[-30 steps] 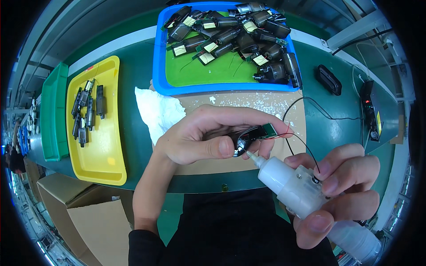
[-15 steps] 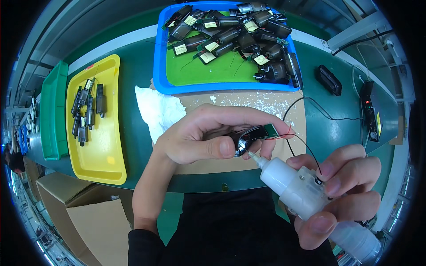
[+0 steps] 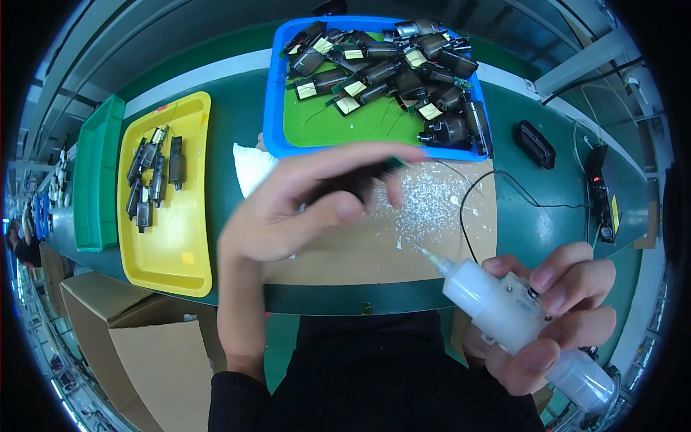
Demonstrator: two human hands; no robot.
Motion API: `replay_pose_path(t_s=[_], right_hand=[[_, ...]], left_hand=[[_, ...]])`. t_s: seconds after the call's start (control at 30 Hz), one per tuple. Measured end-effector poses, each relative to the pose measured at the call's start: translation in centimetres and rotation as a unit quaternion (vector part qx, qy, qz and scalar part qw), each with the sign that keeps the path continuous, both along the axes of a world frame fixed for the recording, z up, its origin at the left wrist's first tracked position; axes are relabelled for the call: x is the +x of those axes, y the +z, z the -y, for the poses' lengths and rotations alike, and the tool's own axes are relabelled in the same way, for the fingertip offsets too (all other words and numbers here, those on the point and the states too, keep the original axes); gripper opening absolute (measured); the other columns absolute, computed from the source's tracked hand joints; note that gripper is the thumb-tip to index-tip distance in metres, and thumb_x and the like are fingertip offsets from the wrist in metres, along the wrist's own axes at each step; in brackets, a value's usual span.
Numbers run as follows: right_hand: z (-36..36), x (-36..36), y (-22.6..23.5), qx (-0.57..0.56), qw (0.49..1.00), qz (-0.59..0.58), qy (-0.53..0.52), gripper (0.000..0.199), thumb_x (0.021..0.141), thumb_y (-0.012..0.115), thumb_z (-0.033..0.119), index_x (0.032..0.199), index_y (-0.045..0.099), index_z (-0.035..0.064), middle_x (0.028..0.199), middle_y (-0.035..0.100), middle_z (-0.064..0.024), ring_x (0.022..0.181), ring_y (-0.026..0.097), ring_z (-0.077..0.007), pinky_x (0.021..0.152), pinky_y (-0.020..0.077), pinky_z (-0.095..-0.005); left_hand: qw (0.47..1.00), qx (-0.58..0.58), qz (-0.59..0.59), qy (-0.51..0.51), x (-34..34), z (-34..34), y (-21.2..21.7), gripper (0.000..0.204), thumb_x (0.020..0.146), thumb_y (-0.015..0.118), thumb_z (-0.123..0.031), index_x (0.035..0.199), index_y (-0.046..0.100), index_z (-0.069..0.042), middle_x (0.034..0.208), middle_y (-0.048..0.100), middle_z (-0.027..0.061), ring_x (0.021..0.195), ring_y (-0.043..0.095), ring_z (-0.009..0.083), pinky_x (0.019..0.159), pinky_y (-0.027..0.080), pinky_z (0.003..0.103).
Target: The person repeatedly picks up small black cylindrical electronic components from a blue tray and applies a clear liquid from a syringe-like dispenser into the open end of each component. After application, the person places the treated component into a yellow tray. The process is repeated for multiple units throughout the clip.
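Observation:
My left hand (image 3: 281,209), smeared by motion, hangs over the cardboard sheet (image 3: 345,263), its fingers curled round a glossy dark motor-like part (image 3: 345,181) with a small green board at its end. Most of that part is hidden. On the right, my right hand (image 3: 568,317) grips a whitish, translucent glue dispenser (image 3: 489,299) shaped like a fat syringe. Its thin nozzle points up and left over the sheet, apart from the part. A black cable runs from the dispenser's side toward a black box with a red light (image 3: 597,176).
Similar dark parts with pale labels crowd a blue tray (image 3: 275,101) at the back. Several more lie in a yellow tray (image 3: 162,263), beside a green tray (image 3: 93,187). White tissue (image 3: 250,169), white specks, a black case (image 3: 535,144) and an opened carton (image 3: 158,360) are also around.
My left hand has moved up and left with the dark part, away from the nozzle. The dispenser has shifted slightly right. The whole view has shifted a little.

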State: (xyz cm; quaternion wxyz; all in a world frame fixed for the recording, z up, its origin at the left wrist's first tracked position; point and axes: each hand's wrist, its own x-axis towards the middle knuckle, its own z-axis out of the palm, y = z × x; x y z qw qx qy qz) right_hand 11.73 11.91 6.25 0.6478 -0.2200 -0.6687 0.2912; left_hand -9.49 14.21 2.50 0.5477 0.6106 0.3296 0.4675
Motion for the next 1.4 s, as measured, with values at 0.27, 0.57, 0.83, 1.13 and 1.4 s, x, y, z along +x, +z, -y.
replay_pose_path(t_s=[0.27,0.57,0.83,1.13,1.4], right_hand=[[-1.8,3.1,-0.9,-0.045,0.997,0.066,0.022,0.022,0.076,0.065,0.014,0.077,0.045,0.0064,0.090,0.042,-0.0114,0.075,0.050,-0.0191,0.062,0.0591,-0.0337],[-1.7,3.2,-0.7,-0.045,0.997,0.067,0.005,0.023,0.076,0.065,0.014,0.075,0.045,0.0038,0.087,0.043,-0.0118,0.075,0.051,-0.0187,0.062,0.0588,-0.0337],[-1.2,3.6,-0.7,-0.056,0.996,0.065,-0.023,0.023,0.076,0.065,0.015,0.074,0.045,0.0032,0.087,0.043,-0.0121,0.076,0.052,-0.0189,0.062,0.0588,-0.0335],[-1.6,2.9,-0.7,-0.051,0.997,0.049,-0.017,0.023,0.076,0.065,0.015,0.074,0.045,0.0034,0.087,0.043,-0.0121,0.075,0.052,-0.0189,0.063,0.0588,-0.0337],[-1.4,2.6,-0.5,-0.067,0.995,0.064,-0.030,0.025,0.077,0.065,0.019,0.075,0.045,0.0043,0.086,0.043,-0.0113,0.075,0.052,-0.0191,0.062,0.0584,-0.0345]], left_hand=[[0.696,0.065,-0.591,0.403,-10.6,3.8,0.5,0.037,0.085,0.054,-0.014,0.120,0.047,-0.004,0.102,0.058,0.0172,0.097,0.055,0.0291,0.086,0.042,0.035],[0.802,0.183,-0.520,0.230,-0.8,-9.0,-1.4,0.031,0.080,0.060,-0.016,0.107,0.058,-0.001,0.100,0.061,0.0158,0.091,0.058,0.0306,0.083,0.044,0.035],[0.769,0.179,-0.552,0.268,0.7,-12.9,-2.5,0.034,0.079,0.060,-0.012,0.111,0.055,-0.002,0.090,0.061,0.0155,0.082,0.060,0.0245,0.075,0.048,0.034],[0.883,-0.140,0.421,0.156,-4.7,-7.0,-2.7,0.032,0.082,0.050,-0.003,0.113,0.045,0.005,0.096,0.053,0.0153,0.095,0.054,0.0219,0.080,0.050,0.027],[0.948,-0.143,0.242,0.150,-1.9,-5.5,-3.5,0.044,0.083,0.055,-0.008,0.124,0.042,0.000,0.106,0.057,0.0154,0.091,0.060,0.0216,0.080,0.050,0.028]])
